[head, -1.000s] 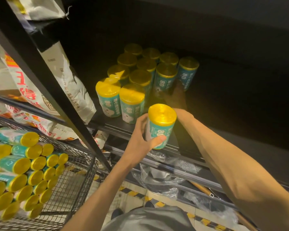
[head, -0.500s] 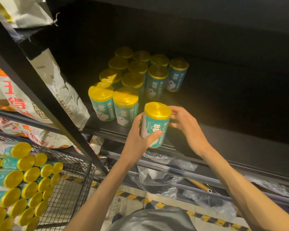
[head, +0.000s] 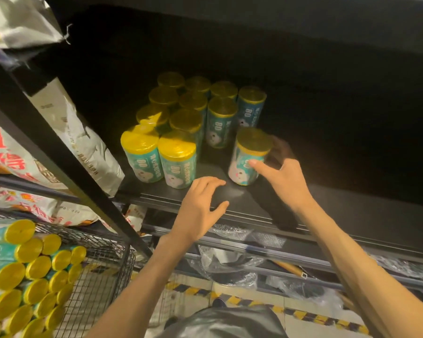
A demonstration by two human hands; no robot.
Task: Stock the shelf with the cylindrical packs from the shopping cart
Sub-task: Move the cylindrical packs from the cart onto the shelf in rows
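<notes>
Several teal cylindrical packs with yellow tops [head: 181, 123] stand in rows on the black shelf [head: 351, 211]. One more pack [head: 247, 159] stands upright to their right, near the shelf's front. My right hand [head: 282, 176] wraps around this pack, thumb on its front and fingers behind it. My left hand [head: 200, 208] hovers in front of the shelf edge with fingers apart, holding nothing. Many more packs [head: 32, 272] lie stacked in the wire shopping cart [head: 103, 276] at the lower left.
A slanted black shelf upright [head: 59, 147] runs between the cart and the shelf. White printed bags [head: 83, 142] lean left of the packs. The shelf extends dark to the right. Plastic wrap [head: 227, 262] lies on a lower level; striped tape marks the floor.
The pack went from my left hand into my right hand and now stands on the shelf. My left hand has let go and drawn back toward the shelf edge.
</notes>
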